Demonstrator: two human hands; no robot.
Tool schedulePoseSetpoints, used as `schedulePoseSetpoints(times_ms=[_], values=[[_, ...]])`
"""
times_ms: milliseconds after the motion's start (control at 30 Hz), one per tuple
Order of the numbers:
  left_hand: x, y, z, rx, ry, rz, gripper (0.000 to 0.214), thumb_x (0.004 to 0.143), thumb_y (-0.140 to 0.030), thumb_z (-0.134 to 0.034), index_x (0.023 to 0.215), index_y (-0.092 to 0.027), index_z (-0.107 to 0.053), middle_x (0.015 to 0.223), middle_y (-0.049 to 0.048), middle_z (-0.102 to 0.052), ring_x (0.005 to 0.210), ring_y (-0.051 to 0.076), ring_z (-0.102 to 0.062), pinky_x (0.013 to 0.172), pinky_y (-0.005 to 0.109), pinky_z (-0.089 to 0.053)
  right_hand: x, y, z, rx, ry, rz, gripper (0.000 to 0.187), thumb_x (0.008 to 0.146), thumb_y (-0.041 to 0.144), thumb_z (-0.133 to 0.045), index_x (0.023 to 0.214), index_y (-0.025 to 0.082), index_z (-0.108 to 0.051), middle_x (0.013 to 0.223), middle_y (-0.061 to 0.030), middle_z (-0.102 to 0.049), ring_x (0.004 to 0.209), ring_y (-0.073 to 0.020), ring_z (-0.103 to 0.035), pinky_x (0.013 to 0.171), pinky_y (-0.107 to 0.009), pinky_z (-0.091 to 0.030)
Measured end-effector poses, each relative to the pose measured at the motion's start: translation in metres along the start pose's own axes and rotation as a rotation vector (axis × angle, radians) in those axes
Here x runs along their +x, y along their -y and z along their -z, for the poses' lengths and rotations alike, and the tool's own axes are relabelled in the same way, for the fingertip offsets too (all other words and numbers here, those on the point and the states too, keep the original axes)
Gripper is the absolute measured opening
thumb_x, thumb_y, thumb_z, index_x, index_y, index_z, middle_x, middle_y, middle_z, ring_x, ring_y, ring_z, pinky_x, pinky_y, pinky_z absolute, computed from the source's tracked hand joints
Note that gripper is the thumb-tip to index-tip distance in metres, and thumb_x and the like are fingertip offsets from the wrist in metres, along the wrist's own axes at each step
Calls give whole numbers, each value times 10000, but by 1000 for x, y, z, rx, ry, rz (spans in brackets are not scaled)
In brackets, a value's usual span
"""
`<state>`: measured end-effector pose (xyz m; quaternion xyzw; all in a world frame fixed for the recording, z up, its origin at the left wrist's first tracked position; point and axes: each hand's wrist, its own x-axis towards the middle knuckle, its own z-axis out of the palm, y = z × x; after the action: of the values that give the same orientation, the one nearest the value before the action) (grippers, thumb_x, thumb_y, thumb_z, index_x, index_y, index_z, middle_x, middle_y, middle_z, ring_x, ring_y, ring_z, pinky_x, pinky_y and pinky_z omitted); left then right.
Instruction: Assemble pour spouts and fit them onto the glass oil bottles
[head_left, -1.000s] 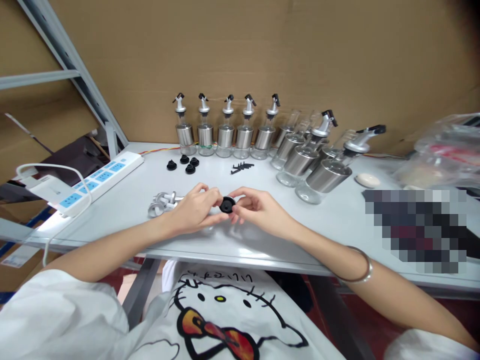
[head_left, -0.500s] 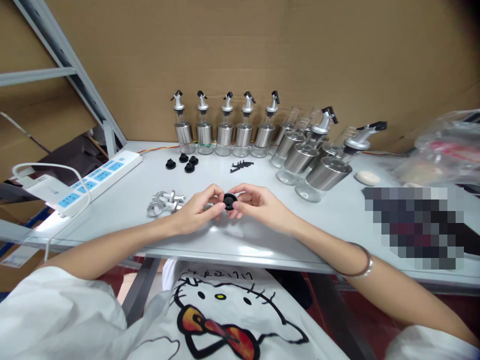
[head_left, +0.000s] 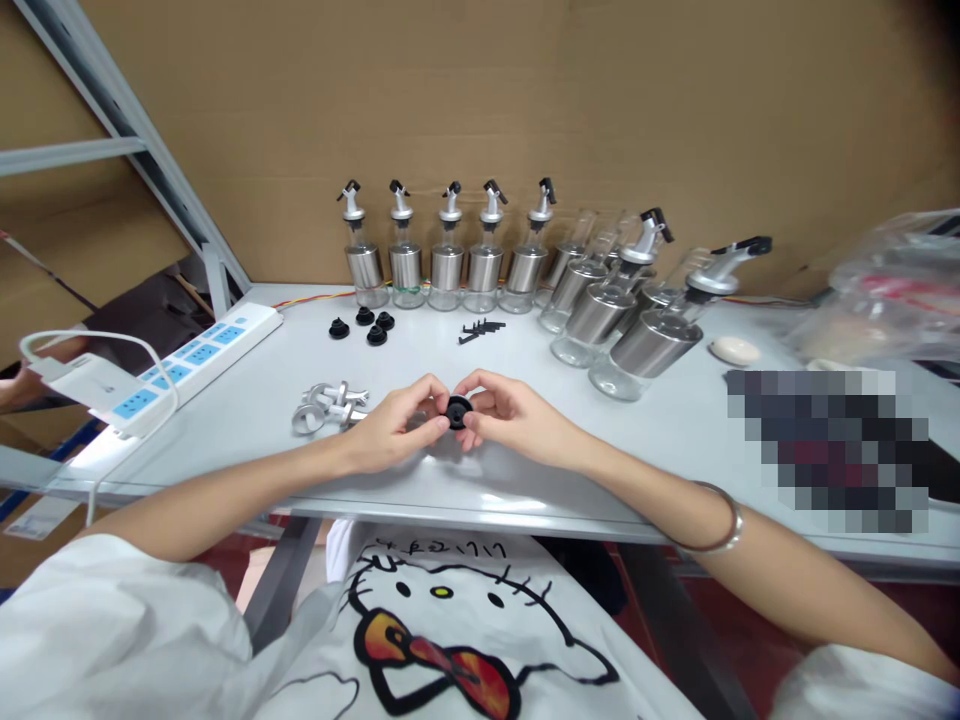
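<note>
1. Head view, principal item: one black disc (head_left: 456, 412), held over the worktop (head_left: 420, 355) near the middle of its front edge. I see its round face; whether the centre is recessed I cannot tell.
2. Handling, my estimate: light, rubbery, slightly yielding, unlikely to slip or break. Best hold: opposite sides of the rim, leaving the face free.
3. Left hand (head_left: 407, 418): thumb and fingers pinched on the disc's left rim; forearm slanting in over the front edge from the left.
4. Right hand (head_left: 517, 415): thumb and curled fingers clamped on the right rim; forearm, with metal bangle (head_left: 733, 532), angled in from the right.
5. Nearby stock: silver spout parts (head_left: 330, 408) beside the left hand; four black stoppers (head_left: 376, 335) farther back; five capped bottles (head_left: 446, 275) along the back edge.
</note>
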<state>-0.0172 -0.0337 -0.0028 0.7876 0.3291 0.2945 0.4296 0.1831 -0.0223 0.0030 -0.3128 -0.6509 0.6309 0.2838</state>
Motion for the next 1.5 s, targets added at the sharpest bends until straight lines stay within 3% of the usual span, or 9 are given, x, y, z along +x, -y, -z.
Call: schedulePoseSetpoints(times_ms=[200, 467, 900, 1500], values=[[1, -2, -2, -37, 28, 37, 154, 873, -318, -470, 842, -192, -388, 748, -13, -524, 635, 102, -506, 581, 235, -397, 0, -4, 2, -40, 20, -3, 217, 741, 241, -633, 870, 186, -468, 679, 11, -634, 585, -122, -621, 581, -265, -493], [-1, -3, -4, -96, 54, 57, 270, 748, -236, -549, 813, -220, -287, 718, -54, -449, 573, 67, -402, 521, 200, -336, -4, 0, -5, -166, 104, 33, 172, 744, 206, -578, 825, 196, -427, 727, 2, -636, 617, -111, -601, 620, -268, -476], [-1, -2, -8, 35, 84, 62, 242, 656, -218, -499, 761, -219, -281, 628, -87, -311, 523, 57, -268, 469, 186, -246, -7, 4, -8, -474, 106, 126, 146, 758, 241, -560, 871, 181, -489, 709, 18, -601, 631, -113, -549, 568, -230, -417], [-1, -6, -10, 268, 23, -104, 223, 645, -242, -482, 702, -220, -268, 608, -71, -318, 574, 102, -292, 538, 231, -251, -11, 5, -14, -571, 67, 154, 185, 692, 153, -552, 859, 194, -483, 664, 50, -558, 579, -101, -494, 553, -219, -392]])
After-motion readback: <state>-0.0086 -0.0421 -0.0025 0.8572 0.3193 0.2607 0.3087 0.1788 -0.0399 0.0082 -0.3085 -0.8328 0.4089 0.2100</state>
